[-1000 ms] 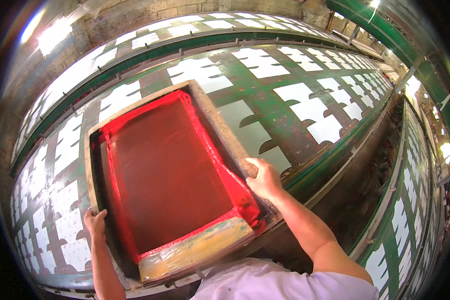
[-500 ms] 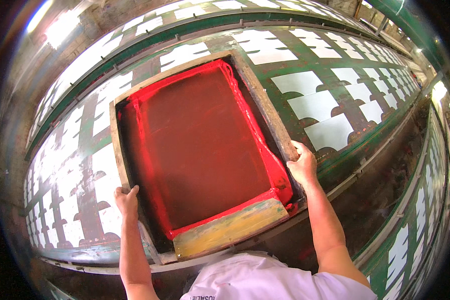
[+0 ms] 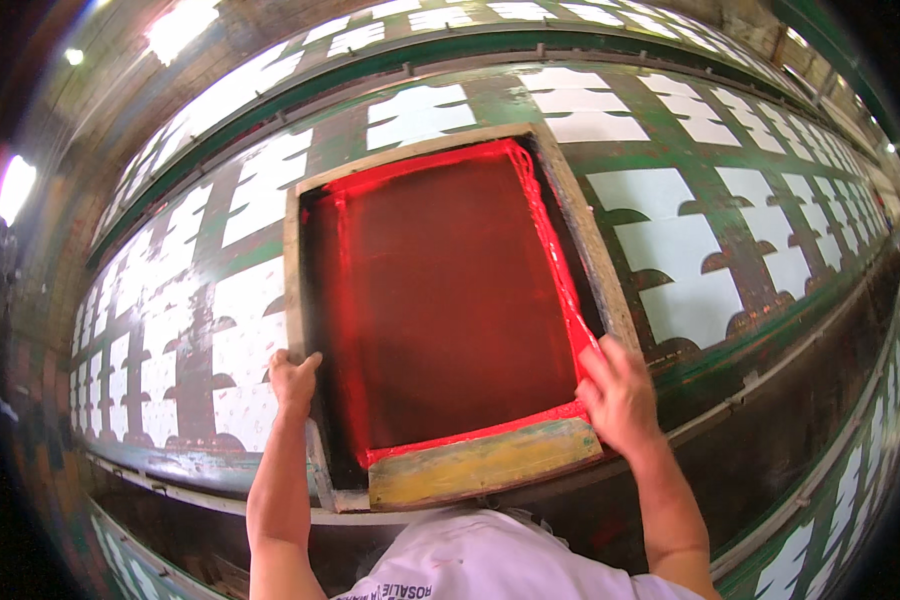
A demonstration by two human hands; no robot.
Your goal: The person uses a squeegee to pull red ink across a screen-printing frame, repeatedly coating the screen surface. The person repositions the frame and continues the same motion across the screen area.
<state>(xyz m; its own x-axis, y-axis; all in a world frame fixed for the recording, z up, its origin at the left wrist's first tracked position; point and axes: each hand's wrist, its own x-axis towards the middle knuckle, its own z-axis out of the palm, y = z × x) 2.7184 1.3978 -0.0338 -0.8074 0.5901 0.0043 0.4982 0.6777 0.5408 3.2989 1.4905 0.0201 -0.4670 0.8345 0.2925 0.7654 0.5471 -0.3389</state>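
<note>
A wooden-framed screen [image 3: 433,296] with a dark red surface and thick glossy red ink [image 3: 557,273] along its edges lies over the green printing table [image 3: 625,150]. A yellow, paint-marked board [image 3: 480,462] spans its bottom edge. My left hand [image 3: 295,378] is closed on the screen's left side near the lower corner. My right hand [image 3: 610,390] is at the lower right, inside the frame's outer edge over the red ink, fingers curled and blurred; whether it grips anything there is unclear.
Rows of white cut pieces [image 3: 680,250] cover the table around the screen. Another table with white pieces [image 3: 435,20] runs along the far side, and one more [image 3: 845,500] stands at the lower right. A walled edge with bright lights [image 3: 182,25] lies beyond.
My right hand has left the frame's outer right rail and moved inward onto the red ink. The screen appears more upright and farther right in the picture as the view turns; my left hand stays on it.
</note>
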